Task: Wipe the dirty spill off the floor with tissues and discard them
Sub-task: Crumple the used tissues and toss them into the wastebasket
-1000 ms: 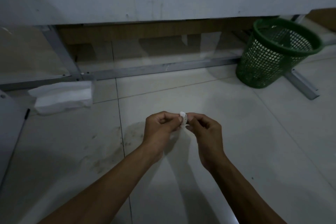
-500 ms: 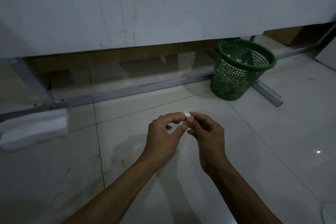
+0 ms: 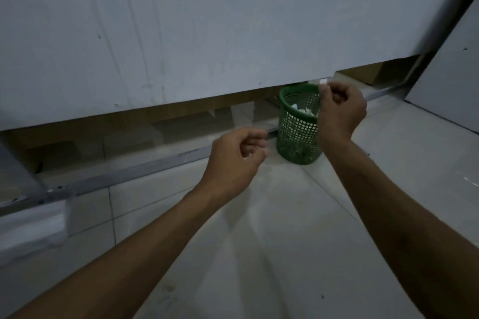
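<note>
white panel [image 3: 207,33] above | metal floor rail [image 3: 124,179] beneath | leaning grey board [image 3: 451,80] far right

No readable text, label, brand, number or sign anywhere in view.
</note>
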`<state>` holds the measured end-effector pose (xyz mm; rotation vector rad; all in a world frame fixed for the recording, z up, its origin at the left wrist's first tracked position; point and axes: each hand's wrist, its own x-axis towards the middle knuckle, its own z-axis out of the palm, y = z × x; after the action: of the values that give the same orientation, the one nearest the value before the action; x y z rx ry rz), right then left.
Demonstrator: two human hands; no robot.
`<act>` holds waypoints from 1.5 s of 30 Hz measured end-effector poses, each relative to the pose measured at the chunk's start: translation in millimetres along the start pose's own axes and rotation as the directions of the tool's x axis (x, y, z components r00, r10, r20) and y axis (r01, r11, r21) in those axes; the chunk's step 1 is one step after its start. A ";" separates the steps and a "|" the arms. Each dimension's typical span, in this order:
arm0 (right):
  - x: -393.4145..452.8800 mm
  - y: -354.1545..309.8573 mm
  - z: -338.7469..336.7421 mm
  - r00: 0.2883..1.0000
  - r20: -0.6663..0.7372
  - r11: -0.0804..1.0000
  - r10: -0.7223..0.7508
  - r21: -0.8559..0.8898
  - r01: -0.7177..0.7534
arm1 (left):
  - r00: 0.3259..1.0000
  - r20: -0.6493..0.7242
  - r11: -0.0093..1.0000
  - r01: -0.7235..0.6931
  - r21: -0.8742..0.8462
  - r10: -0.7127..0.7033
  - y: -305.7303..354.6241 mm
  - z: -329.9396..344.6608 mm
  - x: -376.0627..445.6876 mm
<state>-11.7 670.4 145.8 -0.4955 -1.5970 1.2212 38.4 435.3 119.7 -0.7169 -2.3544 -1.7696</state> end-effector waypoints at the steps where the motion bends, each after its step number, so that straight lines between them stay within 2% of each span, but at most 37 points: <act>1: 15.0 4.0 4.3 1.000 0.022 0.997 -0.001 -0.072 0.002 | 1.000 0.003 1.000 0.003 0.007 -0.003 -1.8 -4.1 -1.7; 3: 33.8 15.1 7.8 0.988 0.125 0.978 0.086 -0.201 -0.060 | 1.000 0.011 1.000 0.016 0.026 -0.016 -8.1 -11.9 -7.0; 5: 36.0 26.6 5.9 0.958 0.220 0.959 0.182 -0.253 -0.124 | 0.999 0.021 0.998 0.025 0.050 -0.026 -16.1 -19.6 -13.8; 10: -8.3 40.6 -0.3 0.933 0.307 0.965 0.188 -0.235 -0.117 | 0.998 0.051 0.987 0.025 0.160 -0.034 -32.0 -47.0 -21.0; 14: -50.1 32.4 4.0 0.853 0.503 0.974 0.136 -0.226 -0.022 | 0.992 0.126 0.949 -0.047 0.311 0.008 -36.0 -86.8 -18.8; 16: -69.2 20.5 9.4 0.778 0.624 0.975 0.078 -0.210 0.071 | 0.985 0.171 0.913 -0.086 0.398 0.018 -34.3 -112.1 -15.1; 20: -112.2 -10.8 32.0 0.572 0.820 0.980 -0.011 -0.106 0.171 | 0.962 0.273 0.795 -0.183 0.578 0.023 -31.5 -176.5 -14.2; 24: -152.6 -44.5 65.9 0.373 0.925 0.974 -0.080 -0.006 0.225 | 0.966 0.253 0.665 -0.159 0.730 -0.046 -41.8 -246.3 -29.1; 28: -186.1 -76.3 104.9 0.176 0.974 0.932 -0.145 0.075 0.354 | 0.968 0.163 0.568 -0.027 0.823 -0.191 -66.6 -304.7 -54.8; 33: -224.6 -110.9 157.2 -0.195 0.956 0.801 -0.217 0.289 0.524 | 0.915 0.061 0.401 0.114 0.909 -0.398 -112.0 -360.1 -87.1; 37: -260.7 -118.4 201.1 -0.428 0.885 0.668 -0.183 0.431 0.607 | 0.860 -0.002 0.384 0.230 0.894 -0.510 -145.3 -390.5 -105.0; 40: -292.8 -110.6 232.0 -0.490 0.863 0.661 -0.120 0.438 0.609 | 0.816 -0.001 0.391 0.277 0.878 -0.578 -170.4 -404.3 -116.0; 43: -327.3 -95.1 256.2 -0.462 0.883 0.712 -0.082 0.377 0.592 | 0.787 -0.002 0.395 0.311 0.864 -0.616 -194.7 -409.0 -124.0; 45: -349.3 -81.2 269.7 -0.436 0.898 0.738 -0.064 0.337 0.585 | 0.796 -0.016 0.393 0.317 0.863 -0.605 -209.5 -406.3 -127.9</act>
<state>-92.9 236.8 63.5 1.4529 -3.0450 0.4906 -16.0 -25.0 17.4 -0.1324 -3.3750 -0.3094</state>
